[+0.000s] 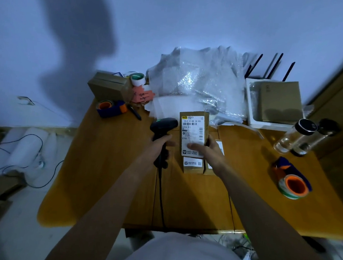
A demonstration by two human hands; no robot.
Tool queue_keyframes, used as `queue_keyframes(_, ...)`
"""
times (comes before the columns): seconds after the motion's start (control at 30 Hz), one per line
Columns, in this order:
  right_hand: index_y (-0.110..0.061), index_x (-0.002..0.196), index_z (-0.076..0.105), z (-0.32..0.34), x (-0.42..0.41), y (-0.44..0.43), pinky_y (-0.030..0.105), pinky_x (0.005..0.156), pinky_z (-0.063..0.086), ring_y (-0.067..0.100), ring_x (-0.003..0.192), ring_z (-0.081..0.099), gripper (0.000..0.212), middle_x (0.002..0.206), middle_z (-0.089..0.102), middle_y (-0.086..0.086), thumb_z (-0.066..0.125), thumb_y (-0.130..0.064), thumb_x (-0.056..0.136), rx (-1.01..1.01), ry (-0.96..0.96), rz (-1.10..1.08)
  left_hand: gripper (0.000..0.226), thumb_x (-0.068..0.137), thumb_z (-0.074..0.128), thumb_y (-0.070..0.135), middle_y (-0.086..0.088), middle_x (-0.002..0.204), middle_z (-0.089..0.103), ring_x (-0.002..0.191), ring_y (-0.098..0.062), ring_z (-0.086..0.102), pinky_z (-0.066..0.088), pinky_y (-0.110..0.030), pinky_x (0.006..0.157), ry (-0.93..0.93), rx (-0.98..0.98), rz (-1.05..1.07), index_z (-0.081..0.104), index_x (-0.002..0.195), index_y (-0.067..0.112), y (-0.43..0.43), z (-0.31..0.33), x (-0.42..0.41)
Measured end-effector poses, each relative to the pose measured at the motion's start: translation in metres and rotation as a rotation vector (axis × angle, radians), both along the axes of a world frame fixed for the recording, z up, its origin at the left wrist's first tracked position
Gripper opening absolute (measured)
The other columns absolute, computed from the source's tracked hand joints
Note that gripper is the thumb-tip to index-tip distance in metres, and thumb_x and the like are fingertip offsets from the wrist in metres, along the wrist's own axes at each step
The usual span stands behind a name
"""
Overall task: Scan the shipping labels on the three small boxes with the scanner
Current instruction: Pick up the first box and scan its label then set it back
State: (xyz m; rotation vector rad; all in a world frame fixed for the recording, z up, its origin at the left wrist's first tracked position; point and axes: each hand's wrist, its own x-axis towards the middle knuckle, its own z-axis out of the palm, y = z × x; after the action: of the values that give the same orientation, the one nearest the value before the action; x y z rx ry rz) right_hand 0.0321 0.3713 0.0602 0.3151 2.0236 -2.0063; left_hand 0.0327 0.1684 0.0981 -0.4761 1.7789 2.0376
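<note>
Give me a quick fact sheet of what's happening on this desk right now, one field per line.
Left hand: left hand grips the black scanner by its handle
Right hand: right hand holds up a small box, label facing the camera
Other boxes: two more small boxes lie on the table under it
Scanner cable: runs back over the near table edge
Clutter behind: bubble wrap, tape dispenser
Right side: two bottles, another tape dispenser

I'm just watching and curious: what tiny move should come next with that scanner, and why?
Probably turn the scanner in the left hand rightward toward the barcode on the box the right hand holds up; its head sits beside the label, apparently not yet facing it.
</note>
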Motion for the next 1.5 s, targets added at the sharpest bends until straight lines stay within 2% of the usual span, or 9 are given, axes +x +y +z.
queue_keyframes(0.1,-0.016,0.131,0.053,-0.011,0.004,0.007,0.046,0.088,0.063,0.021,0.096,0.077,0.061,0.114,0.075,0.002,0.085,-0.019,0.08,0.0,-0.021,-0.045,0.033,0.094,0.069,0.026,-0.006,0.081,0.074,0.062,-0.022,0.057,0.047,-0.037,0.065,-0.031,0.002,-0.09,0.062,0.123,0.01,-0.01,-0.007,0.004)
queue_keyframes(0.2,-0.012,0.129,0.054,-0.018,0.007,0.013,0.035,0.076,0.065,0.015,0.09,0.078,0.055,0.11,0.074,0.002,0.083,-0.015,0.083,0.004,-0.042,-0.063,0.039,0.095,0.067,0.018,-0.006,0.078,0.063,0.063,-0.019,0.058,0.051,-0.032,0.063,0.006,0.074,-0.134,0.06,0.13,0.005,-0.013,-0.009,0.012)
queue_keyframes(0.27,-0.012,0.129,0.054,-0.023,0.009,0.016,0.031,0.071,0.064,0.014,0.088,0.078,0.054,0.11,0.074,0.002,0.083,-0.014,0.083,-0.01,-0.068,-0.078,0.032,0.096,0.065,0.015,-0.005,0.074,0.058,0.061,-0.017,0.056,0.051,-0.029,0.06,0.029,0.113,-0.135,0.064,0.125,0.005,-0.012,-0.009,0.015)
queue_keyframes(0.4,-0.012,0.13,0.055,-0.032,0.009,0.023,0.034,0.075,0.064,0.021,0.095,0.077,0.057,0.117,0.074,0.007,0.084,-0.016,0.082,-0.008,-0.099,-0.117,0.018,0.096,0.063,0.015,-0.004,0.066,0.053,0.054,-0.017,0.05,0.045,-0.03,0.056,0.066,0.118,-0.168,0.068,0.11,0.005,-0.013,-0.009,0.021)
queue_keyframes(0.7,-0.008,0.132,0.051,-0.032,0.004,0.035,0.035,0.076,0.064,0.024,0.098,0.075,0.058,0.118,0.072,0.008,0.082,-0.016,0.084,0.005,-0.067,-0.157,0.017,0.094,0.069,0.019,-0.002,0.054,0.052,0.042,-0.014,0.047,0.045,-0.028,0.05,0.056,0.016,-0.135,0.064,0.086,0.005,-0.008,-0.005,0.027)
queue_keyframes(0.87,-0.01,0.131,0.054,-0.033,0.003,0.033,0.041,0.083,0.064,0.026,0.1,0.075,0.056,0.119,0.073,0.009,0.083,-0.017,0.083,-0.004,-0.058,-0.151,0.019,0.092,0.071,0.021,-0.002,0.055,0.053,0.045,-0.016,0.048,0.045,-0.03,0.054,0.061,-0.01,-0.15,0.062,0.081,0.009,-0.005,-0.008,0.028)
queue_keyframes(1.1,-0.01,0.128,0.053,-0.03,0.002,0.037,0.024,0.063,0.062,0.019,0.09,0.076,0.054,0.114,0.073,0.007,0.082,-0.015,0.084,0.012,-0.038,-0.168,0.02,0.091,0.072,0.021,-0.001,0.055,0.054,0.044,-0.015,0.048,0.044,-0.031,0.054,0.078,-0.023,-0.161,0.061,0.078,0.012,-0.004,-0.012,0.025)
queue_keyframes(1.37,-0.01,0.134,0.051,-0.034,-0.001,0.04,0.031,0.07,0.064,0.024,0.096,0.077,0.06,0.119,0.073,0.009,0.083,-0.017,0.083,0.014,-0.029,-0.155,0.02,0.092,0.072,0.021,-0.003,0.056,0.052,0.046,-0.017,0.047,0.045,-0.031,0.055,0.088,-0.015,-0.178,0.061,0.078,0.011,-0.007,-0.01,0.024)
queue_keyframes(1.5,-0.011,0.134,0.053,-0.039,-0.003,0.043,0.039,0.08,0.065,0.026,0.099,0.077,0.061,0.119,0.073,0.009,0.084,-0.019,0.083,0.025,-0.035,-0.144,0.017,0.093,0.07,0.018,-0.003,0.057,0.052,0.046,-0.016,0.047,0.046,-0.03,0.053,0.097,-0.011,-0.193,0.06,0.081,0.01,-0.005,-0.007,0.025)
